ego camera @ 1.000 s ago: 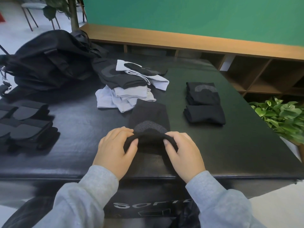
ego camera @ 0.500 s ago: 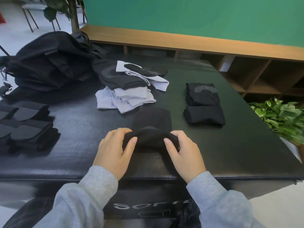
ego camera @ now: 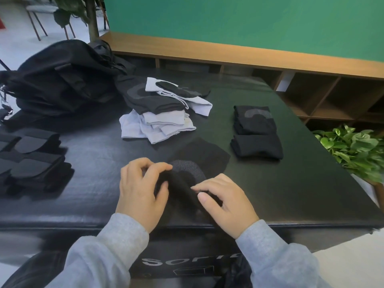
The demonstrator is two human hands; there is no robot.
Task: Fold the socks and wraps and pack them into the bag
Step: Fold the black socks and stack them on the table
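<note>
Both hands are clamping on one black sock near the tabletop's front edge, left hand pinching its near end, right hand pressing beside it; folding step, packing not begun. Next move is probably needing the fold carried over flat, then stacking with the folded black socks by the right edge. Black on black is blurring the sock's outline; the bag at the far left corner is showing no visible opening.
</note>
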